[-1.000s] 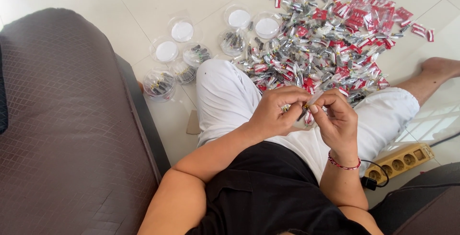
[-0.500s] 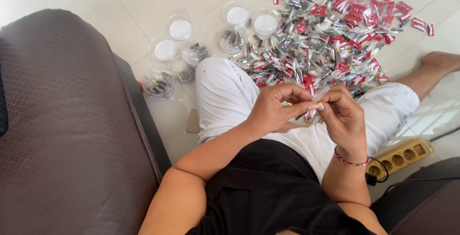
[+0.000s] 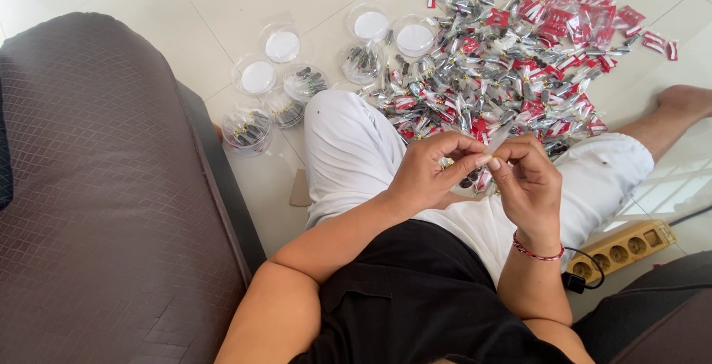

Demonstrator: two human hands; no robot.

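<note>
Clear plastic, a small see-through packet [image 3: 495,141], is pinched between the fingertips of both my hands above my lap. My left hand [image 3: 430,171] has thumb and forefinger closed on its lower end, the other fingers curled in; my right hand [image 3: 528,182] grips it from the other side, fingers bent, a red bead bracelet [image 3: 535,251] at the wrist. What the packet contains I cannot tell. Just beyond my white-trousered knees, a heap of red-and-silver packets [image 3: 519,60] spreads over the pale tiled floor [image 3: 222,0]. To its left stand several round clear containers [image 3: 304,82], some holding small dark pieces, with white-lined lids [image 3: 282,43] lying near them. A brown quilted sofa [image 3: 96,208] fills the left side, and a yellowish power strip [image 3: 623,245] lies by my right hip.
</note>
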